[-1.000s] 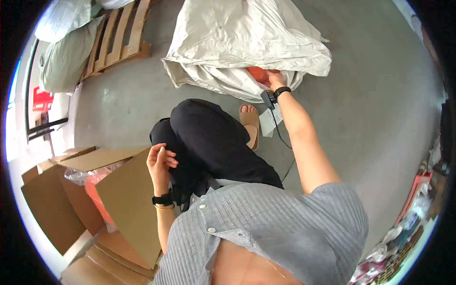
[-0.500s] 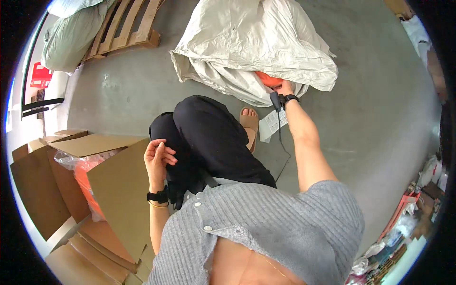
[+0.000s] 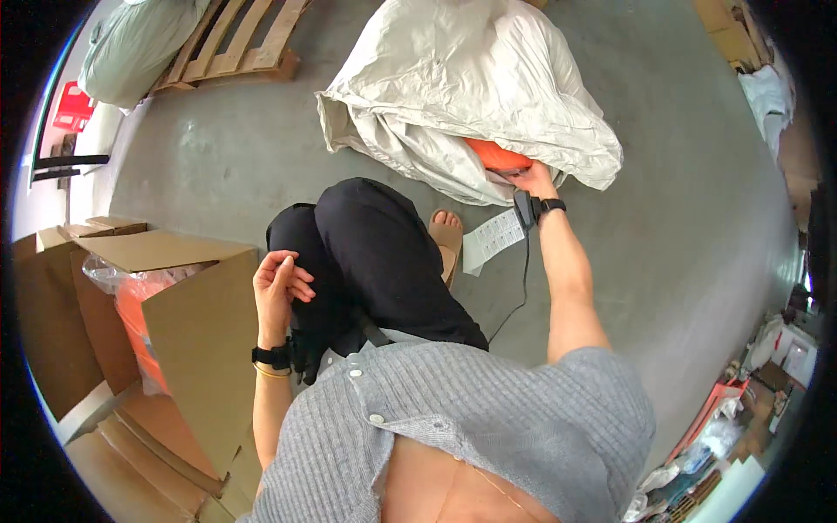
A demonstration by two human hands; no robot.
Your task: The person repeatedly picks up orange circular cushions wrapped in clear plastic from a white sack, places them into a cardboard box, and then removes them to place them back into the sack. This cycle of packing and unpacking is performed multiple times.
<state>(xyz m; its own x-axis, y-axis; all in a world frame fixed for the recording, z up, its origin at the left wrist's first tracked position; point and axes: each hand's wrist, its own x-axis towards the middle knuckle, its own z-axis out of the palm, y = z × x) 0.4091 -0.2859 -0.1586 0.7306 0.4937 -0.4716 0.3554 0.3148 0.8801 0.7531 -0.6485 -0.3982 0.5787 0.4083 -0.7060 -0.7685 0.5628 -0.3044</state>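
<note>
A large off-white sack (image 3: 471, 87) lies on the floor in front of me, its crumpled mouth facing my knees. An orange bundle (image 3: 497, 155) shows partly at that mouth; the rest is hidden under the cloth. My right hand (image 3: 534, 179) reaches to the mouth and grips the bundle's right end, with some fingers out of sight. Over my bent knee, my left hand (image 3: 283, 288) hangs with loosely curled fingers apart and nothing in it. A white printed sheet (image 3: 493, 237) lies beside my right wrist, near my sandalled foot.
An opened cardboard box (image 3: 196, 349) stands at my left, with an orange item in clear plastic (image 3: 144, 314) inside. A wooden pallet (image 3: 231, 52) and a green-grey sack (image 3: 131, 52) are at the far left. A cable (image 3: 526, 279) trails from my right wrist. Assorted goods (image 3: 724, 418) line the right side.
My right hand has shifted slightly nearer to me, and more of the orange bundle shows at the sack's mouth. The left hand keeps its loose pose over my knee.
</note>
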